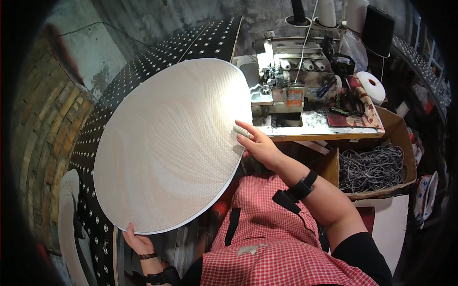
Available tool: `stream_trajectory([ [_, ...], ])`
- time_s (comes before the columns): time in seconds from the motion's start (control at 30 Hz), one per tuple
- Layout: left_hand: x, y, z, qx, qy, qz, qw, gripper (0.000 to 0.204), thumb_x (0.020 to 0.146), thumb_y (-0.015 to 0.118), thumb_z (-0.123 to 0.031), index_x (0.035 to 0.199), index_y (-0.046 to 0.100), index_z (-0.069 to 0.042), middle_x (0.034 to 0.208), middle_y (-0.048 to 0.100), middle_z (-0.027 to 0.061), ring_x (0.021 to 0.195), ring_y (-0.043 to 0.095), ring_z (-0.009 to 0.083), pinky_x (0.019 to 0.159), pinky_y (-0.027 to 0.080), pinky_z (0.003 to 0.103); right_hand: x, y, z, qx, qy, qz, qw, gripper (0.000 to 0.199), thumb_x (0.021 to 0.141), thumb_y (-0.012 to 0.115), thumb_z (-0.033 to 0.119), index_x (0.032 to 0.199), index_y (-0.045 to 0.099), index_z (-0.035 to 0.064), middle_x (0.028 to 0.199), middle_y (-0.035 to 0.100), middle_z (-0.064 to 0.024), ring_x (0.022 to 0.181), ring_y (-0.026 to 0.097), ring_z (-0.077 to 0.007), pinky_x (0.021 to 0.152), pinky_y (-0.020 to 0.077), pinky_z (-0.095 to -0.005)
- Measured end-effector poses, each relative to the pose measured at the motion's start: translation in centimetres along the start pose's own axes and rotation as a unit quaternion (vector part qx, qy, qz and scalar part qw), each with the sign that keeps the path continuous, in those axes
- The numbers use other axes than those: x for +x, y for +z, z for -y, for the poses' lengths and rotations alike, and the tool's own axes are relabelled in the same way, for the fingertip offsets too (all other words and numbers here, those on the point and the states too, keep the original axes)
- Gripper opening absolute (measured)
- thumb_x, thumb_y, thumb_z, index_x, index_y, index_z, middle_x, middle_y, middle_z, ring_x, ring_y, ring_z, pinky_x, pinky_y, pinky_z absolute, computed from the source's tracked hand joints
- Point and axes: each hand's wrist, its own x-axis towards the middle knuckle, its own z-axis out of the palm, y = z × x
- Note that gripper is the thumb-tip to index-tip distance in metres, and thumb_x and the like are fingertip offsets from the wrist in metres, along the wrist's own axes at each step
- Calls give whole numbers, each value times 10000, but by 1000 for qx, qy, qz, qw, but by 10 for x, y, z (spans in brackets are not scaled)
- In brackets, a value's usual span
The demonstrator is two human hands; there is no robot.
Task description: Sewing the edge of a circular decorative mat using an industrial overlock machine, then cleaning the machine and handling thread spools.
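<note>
Two hands steady one large white oval panel [171, 143], a flat piece of quilted or mesh-textured fabric with a thin bound edge, which lies on a black desk studded with rows of small metal ball rollers [157, 52]. The left hand [137, 242] grips the panel's near rim at its lower end, fingers curled over the edge; the right hand [257, 143] lies open and flat, fingertips pressing on the panel's right edge just beside the overlock sewing machine [281, 81]. The panel's long axis runs from the lower left, by the left hand, up to the upper right, where its far end points toward the machine's left side and the back wall; its right flank is the part nearest the needle area. Judging by this, the step in hand looks like positioning the panel's rim at the machine for edge stitching: the rim is close to the machine bed but I cannot tell whether it sits under the presser foot. The next move would seem to call for a slow rotation of the oval over the rollers, the left hand turning the near end while the right guides the edge evenly, keeping the fabric flat so the curve feeds without puckering. A cardboard box of grey cord [374, 164] stands to the right, well apart from the panel, and a white tape roll [372, 86] rests beyond the machine.
</note>
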Motion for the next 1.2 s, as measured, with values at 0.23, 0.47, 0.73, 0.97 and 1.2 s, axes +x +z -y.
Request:
stream_trajectory([
  [0.23,49,-23,-1,105,-23,-39,993,448,805,583,-90,1195,407,44,1156,510,150,1027,508,263,857,441,398,15,-1,3,4,-81,-121,989,505,814,562,50,1260,350,-55,707,581,-42,497,496,-46,439,410,-187],
  [0.47,34,29,1,118,-23,-9,993,557,838,536,-45,1307,244,26,1288,388,176,1106,448,276,921,389,389,29,-34,9,95,-81,-156,980,541,807,544,-4,1278,296,-98,740,603,-51,589,536,-41,531,427,-163],
  [0.73,32,60,11,108,-1,1,994,550,854,529,-68,1313,240,22,1299,376,180,1104,448,266,927,385,377,43,-57,6,2,-118,-208,971,515,812,563,15,1270,341,-62,720,606,-38,559,536,-39,480,401,-158],
  [0.97,18,65,10,88,-23,8,996,497,868,510,-78,1297,281,23,1266,417,166,1070,479,246,897,412,346,47,-65,-8,-41,-168,-236,956,538,805,560,11,1279,322,-79,788,597,-38,590,506,-25,504,403,-162],
  [1.2,20,57,20,42,-48,9,998,463,870,501,-80,1278,314,34,1247,435,161,1068,477,241,902,408,349,7,-25,-25,-10,-204,-212,956,595,800,591,20,1311,292,-44,962,588,-91,773,554,-53,661,457,-188],
])
